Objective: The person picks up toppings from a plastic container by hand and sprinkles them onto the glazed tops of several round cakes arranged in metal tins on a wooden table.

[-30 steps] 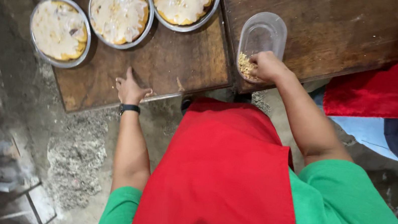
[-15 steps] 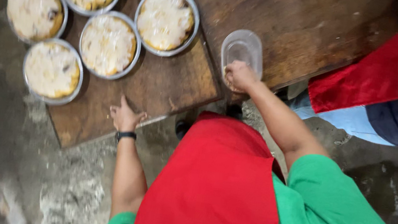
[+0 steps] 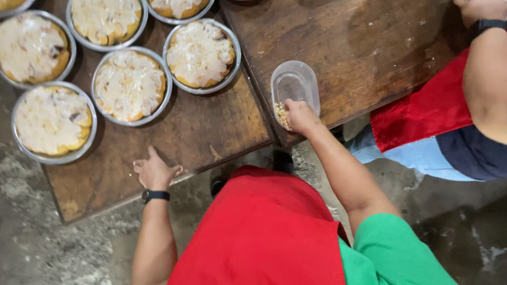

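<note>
At nine o'clock I see the round foil pans (image 3: 53, 120) of iced buns crowding the wooden surface (image 3: 369, 41). My left hand (image 3: 155, 172) rests flat and empty on its near edge, fingers spread. At one o'clock from it, my right hand (image 3: 300, 116) dips into the clear plastic tub (image 3: 296, 86), its grip curled on crumbled topping; how tightly, I cannot tell. The tub sits right at the edge, so a tug could tip it to the floor. A co-worker's hand (image 3: 479, 9) works at two o'clock.
</note>
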